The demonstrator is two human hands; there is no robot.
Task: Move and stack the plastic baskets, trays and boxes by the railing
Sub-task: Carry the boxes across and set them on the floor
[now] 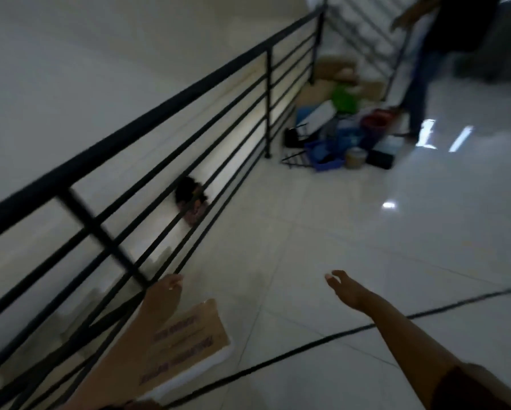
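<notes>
Both hands, left hand (162,294) and right hand (344,287), hung spread, holding nothing; the baskets and boxes (334,134) lay at one o'clock by the railing (165,110). We judged walking closer first wisest.

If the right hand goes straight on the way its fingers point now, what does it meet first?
Probably nothing near: the right hand is open, empty, pointing up-left over bare floor tiles. Further on stands the black railing, though depth is unclear.

We see both hands empty with loose fingers: the left hand (164,294) near the black railing (147,119), the right hand (347,288) over the floor (366,232). Blurred plastic baskets (326,156) stand far ahead.
</notes>
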